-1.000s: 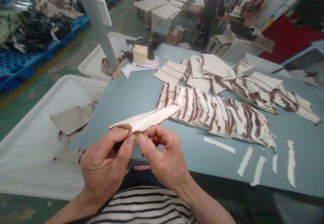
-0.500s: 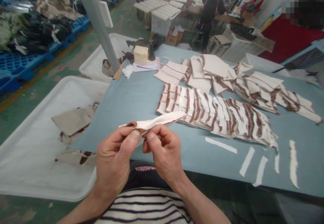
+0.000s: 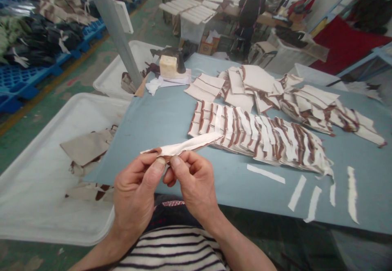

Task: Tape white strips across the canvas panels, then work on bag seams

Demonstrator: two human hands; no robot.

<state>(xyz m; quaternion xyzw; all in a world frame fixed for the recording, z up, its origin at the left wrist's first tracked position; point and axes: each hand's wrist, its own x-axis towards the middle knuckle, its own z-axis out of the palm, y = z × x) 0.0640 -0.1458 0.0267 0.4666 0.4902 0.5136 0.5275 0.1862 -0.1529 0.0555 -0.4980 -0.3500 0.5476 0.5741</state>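
Observation:
A folded cream fabric piece (image 3: 192, 142) with brown edging is held up over the near edge of the blue-grey table (image 3: 153, 120). My left hand (image 3: 136, 189) pinches its left end between thumb and fingers. Close beside it, my right hand (image 3: 194, 181) pinches the lower brown edge, thumb on top. The two thumbs almost touch. The piece's far end reaches right, in front of a row of overlapping cream and brown pieces (image 3: 208, 118). White strips lie on several of these pieces. The fingertips hide part of the held edge.
Loose white strips (image 3: 266, 173) lie near the table's front right. Behind the row is a heap of cream pieces (image 3: 260, 79). A white bin (image 3: 36, 205) with fabric stands left; a grey post (image 3: 118, 34) rises behind. A person (image 3: 249, 14) is in the background.
The view has shifted slightly. The right thumb and fingers have moved a little closer to the left thumb along the brown edge; both hands still pinch the piece.

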